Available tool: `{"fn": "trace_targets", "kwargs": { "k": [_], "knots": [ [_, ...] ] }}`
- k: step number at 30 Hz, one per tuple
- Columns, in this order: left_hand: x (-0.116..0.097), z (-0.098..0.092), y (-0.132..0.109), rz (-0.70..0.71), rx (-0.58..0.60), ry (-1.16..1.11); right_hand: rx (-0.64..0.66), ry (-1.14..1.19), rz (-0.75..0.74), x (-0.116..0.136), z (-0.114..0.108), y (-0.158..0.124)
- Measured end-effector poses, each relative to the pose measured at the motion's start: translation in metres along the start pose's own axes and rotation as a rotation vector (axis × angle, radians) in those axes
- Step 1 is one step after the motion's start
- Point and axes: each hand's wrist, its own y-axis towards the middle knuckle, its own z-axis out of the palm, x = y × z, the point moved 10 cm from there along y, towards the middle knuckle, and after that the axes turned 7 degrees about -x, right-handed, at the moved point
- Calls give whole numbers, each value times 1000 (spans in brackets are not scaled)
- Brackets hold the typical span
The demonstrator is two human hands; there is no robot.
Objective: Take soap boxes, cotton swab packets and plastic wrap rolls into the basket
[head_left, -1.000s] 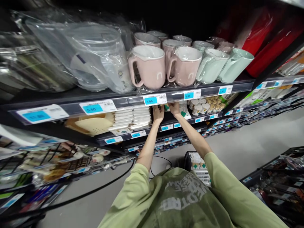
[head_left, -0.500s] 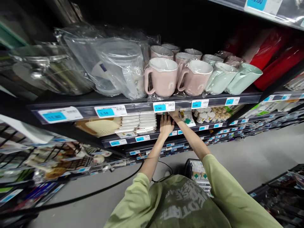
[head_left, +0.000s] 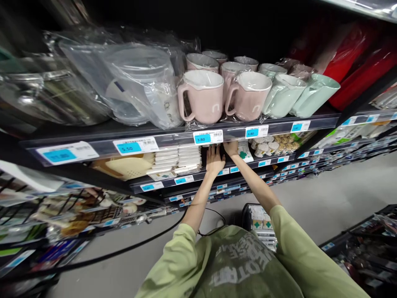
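My left hand (head_left: 214, 161) reaches into the lower shelf with its fingers stretched out and slightly apart. Nothing shows in its grasp. Just left of it stand stacks of thin white packets (head_left: 186, 159). My right hand (head_left: 231, 149) is in the same gap, beside a white packet with a green cross mark (head_left: 244, 154) and partly in front of it. The upper shelf's edge hides the right fingers, so whether they hold anything does not show.
Above my hands, pink mugs (head_left: 204, 97), pale green cups (head_left: 283, 97) and bagged clear jugs (head_left: 136, 82) line the upper shelf (head_left: 231, 134). Wrapped rolls (head_left: 265, 147) lie to the right. A black cable (head_left: 124, 250) crosses at left. A container of packets (head_left: 262, 221) stands below.
My view has shifted, so the shelf goods sit further left. Relative to the shelf, my right hand has moved right and covers more of the green-cross packet. My left hand's fingers remain stretched out.
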Motion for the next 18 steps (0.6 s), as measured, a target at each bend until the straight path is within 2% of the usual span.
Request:
{"fn": "trace_targets", "kwargs": {
  "k": [2,4,6,8,10,12,18],
  "knots": [
    [0,0,0,3,0,7,-66,22,22,-2,-24,-21],
    [0,0,0,8,3,22,-100,89,-21,5,-52,-55],
    [0,0,0,5,7,37,-96,145,-62,9,-81,-96],
    [0,0,0,0,11,42,-55,172,-22,-2,-110,-136],
    [1,0,0,-3,10,40,-11,166,69,-31,-139,-175],
    [1,0,0,-2,6,37,-10,101,171,-73,-174,-212],
    [5,-1,0,-12,-7,5,-219,-279,551,-216,-301,-339]
  ]
}}
